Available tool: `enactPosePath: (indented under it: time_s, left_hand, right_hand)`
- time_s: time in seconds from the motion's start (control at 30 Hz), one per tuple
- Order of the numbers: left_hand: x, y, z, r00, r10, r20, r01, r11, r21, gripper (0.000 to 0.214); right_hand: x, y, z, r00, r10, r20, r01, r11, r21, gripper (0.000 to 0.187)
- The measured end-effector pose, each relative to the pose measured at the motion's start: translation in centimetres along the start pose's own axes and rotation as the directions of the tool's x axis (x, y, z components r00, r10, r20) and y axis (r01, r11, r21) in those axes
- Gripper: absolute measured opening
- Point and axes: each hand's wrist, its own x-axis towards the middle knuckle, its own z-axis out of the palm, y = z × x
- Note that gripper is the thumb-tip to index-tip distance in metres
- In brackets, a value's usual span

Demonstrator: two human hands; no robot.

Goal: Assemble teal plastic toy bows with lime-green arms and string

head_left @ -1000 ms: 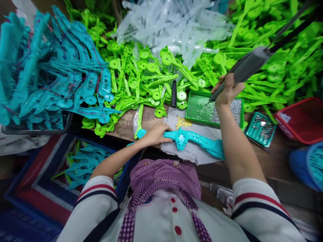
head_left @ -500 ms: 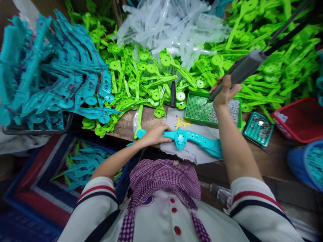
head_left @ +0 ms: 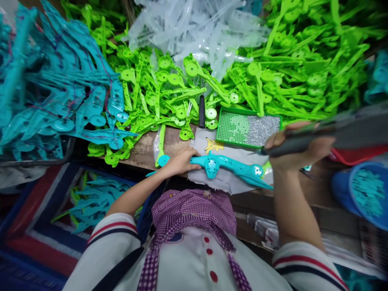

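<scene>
A long turquoise plastic part (head_left: 232,165) lies across the grey cloth (head_left: 198,139) at the bench's front edge. My left hand (head_left: 183,161) is closed around its left portion, pressing it down. My right hand (head_left: 292,147) grips a dark grey electric screwdriver (head_left: 315,135), blurred by motion, its thin bit pointing left above the cloth. The bit is apart from the turquoise part, above its right half. Behind the part stands a green tray (head_left: 232,141) with a perforated plate and many small silver screws (head_left: 265,127); the screwdriver's tip is near the tray's front right corner.
Lime-green plastic parts (head_left: 303,76) pile up along the back, with clear plastic pieces (head_left: 194,28) among them. Turquoise parts (head_left: 75,72) are stacked at left. A black-handled tool (head_left: 201,111) rests behind the cloth. A blue bucket (head_left: 341,184) and a red basket (head_left: 345,157) stand at right.
My right hand has moved the screwdriver from over the screw tray to the right and toward me, tilting it flatter. My left hand still holds the turquoise part. The view has shifted slightly.
</scene>
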Motion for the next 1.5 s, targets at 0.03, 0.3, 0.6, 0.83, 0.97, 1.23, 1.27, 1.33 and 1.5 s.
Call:
enactPosePath:
  time_s: [0.03, 0.3, 0.6, 0.83, 0.97, 1.23, 1.27, 1.33, 1.5]
  left_hand:
    - [0.0, -0.1, 0.1, 1.000, 0.003, 0.001, -0.003, 1.000, 0.006, 0.036]
    - [0.1, 0.2, 0.1, 1.000, -0.029, 0.010, 0.028, 0.999, 0.023, 0.037]
    - [0.1, -0.1, 0.3, 1.000, -0.020, -0.005, 0.021, 0.999, 0.027, 0.039]
    - [0.1, -0.3, 0.3, 1.000, -0.003, -0.017, 0.004, 0.999, 0.036, 0.037]
    - [0.1, -0.3, 0.3, 1.000, 0.003, -0.024, -0.002, 0.999, 0.035, 0.037]
    - [0.0, -0.1, 0.3, 1.000, -0.005, -0.016, 0.005, 0.999, 0.037, 0.038]
    - [0.0, 0.0, 0.3, 1.000, -0.010, -0.014, 0.010, 0.999, 0.034, 0.038]
    - [-0.1, 0.1, 0.2, 1.000, -0.016, -0.009, 0.017, 1.000, 0.022, 0.038]
    - [-0.1, 0.3, 0.0, 1.000, -0.026, 0.000, 0.026, 1.000, 0.015, 0.038]
  right_hand:
    - [-1.7, -0.4, -0.2, 0.998, -0.003, 0.055, 0.003, 1.000, -0.001, 0.059]
    - [-5.2, 1.4, 1.5, 0.980, 0.034, 0.198, -0.034, 0.999, -0.004, 0.058]
    - [-5.4, 2.3, 1.4, 0.971, -0.006, 0.238, -0.003, 0.999, 0.037, 0.049]
    - [-5.1, 2.4, 2.0, 0.968, 0.000, 0.253, -0.028, 0.994, 0.106, 0.045]
    - [-4.9, 2.2, 2.3, 0.973, 0.017, 0.232, -0.047, 0.991, 0.125, 0.043]
    - [-5.8, 2.5, 2.2, 0.953, 0.011, 0.304, -0.068, 0.982, 0.177, 0.039]
    - [-5.9, 2.4, 2.1, 0.951, 0.010, 0.310, -0.067, 0.983, 0.173, 0.040]
    - [-5.6, 2.1, 1.8, 0.947, 0.020, 0.322, -0.073, 0.986, 0.153, 0.042]
    - [0.0, 2.4, 2.5, 0.990, -0.066, 0.123, 0.049, 0.989, 0.138, 0.064]
